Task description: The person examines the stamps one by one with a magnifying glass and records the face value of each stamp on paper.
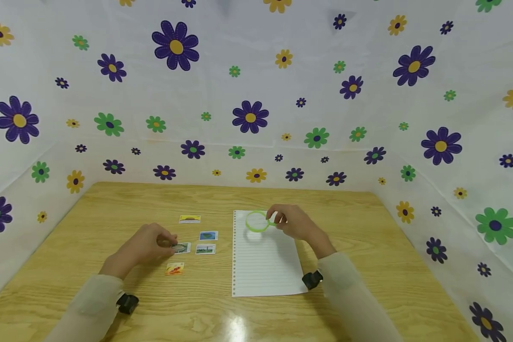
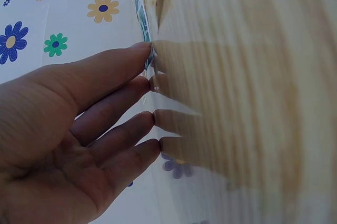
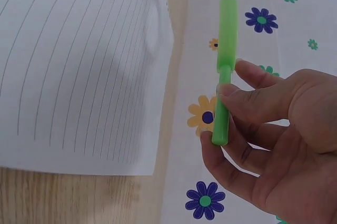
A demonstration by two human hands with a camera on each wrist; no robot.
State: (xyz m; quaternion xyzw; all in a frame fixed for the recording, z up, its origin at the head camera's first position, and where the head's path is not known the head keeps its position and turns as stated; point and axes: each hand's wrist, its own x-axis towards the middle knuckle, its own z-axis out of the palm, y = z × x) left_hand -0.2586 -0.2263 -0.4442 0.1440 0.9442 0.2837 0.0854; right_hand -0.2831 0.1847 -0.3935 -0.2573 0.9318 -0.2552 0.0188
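As the surface (image 1: 384, 247) is followed from its left edge, the left hand (image 1: 143, 244) is met first, fingertips set down on the wood. Its grip is narrowed: the left end of a grey-green card (image 1: 183, 247) is taken between thumb and forefinger. A small black device (image 1: 127, 303) is worn at this wrist.

Four other picture cards noted close by, all laid flat. An orange card (image 1: 175, 269) is placed nearest the front edge; a yellow card (image 1: 190, 219) is set nearest the back edge. Further right, a pale card marked with a tower (image 1: 205, 249) is placed just beside the grey-green one, with a blue card (image 1: 208, 235) on its back-edge side.

Mid-surface: a lined sheet (image 1: 265, 266), punched along its left edge. Over its back portion a green magnifying glass (image 3: 227, 39) is held up, apart from the paper, lens end directed left. Its handle is pinched in the narrow grip of the right hand (image 1: 297, 224), thumb against fingers. Flowered cloth (image 1: 308, 161) is hung beyond the back edge.
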